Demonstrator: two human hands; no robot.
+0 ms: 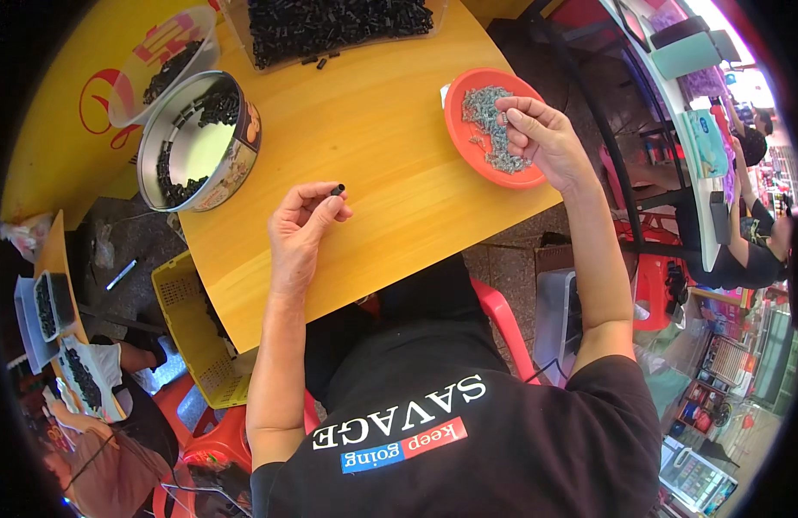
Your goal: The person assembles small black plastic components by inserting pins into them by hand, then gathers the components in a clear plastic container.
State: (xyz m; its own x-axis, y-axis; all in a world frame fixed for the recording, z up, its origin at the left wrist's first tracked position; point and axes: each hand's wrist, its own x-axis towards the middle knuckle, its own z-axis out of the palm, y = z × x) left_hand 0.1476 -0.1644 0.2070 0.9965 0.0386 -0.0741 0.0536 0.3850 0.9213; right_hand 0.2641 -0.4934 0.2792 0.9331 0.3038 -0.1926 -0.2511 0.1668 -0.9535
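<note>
My left hand is closed over the near part of the wooden table, pinching a small black tube between thumb and fingers. The tube's round end points up and away. My right hand hovers above the right side of a red plastic bowl, thumb and forefinger pressed together. A tiny silvery metal piece shows at those fingertips, too small to make out in detail. A heap of small silvery metal pieces lies in the bowl.
Black pieces fill a clear bin at the back; a few loose ones lie before it. A round tin and a clear tub stand left. Below are a yellow crate and red chairs. People work at both sides.
</note>
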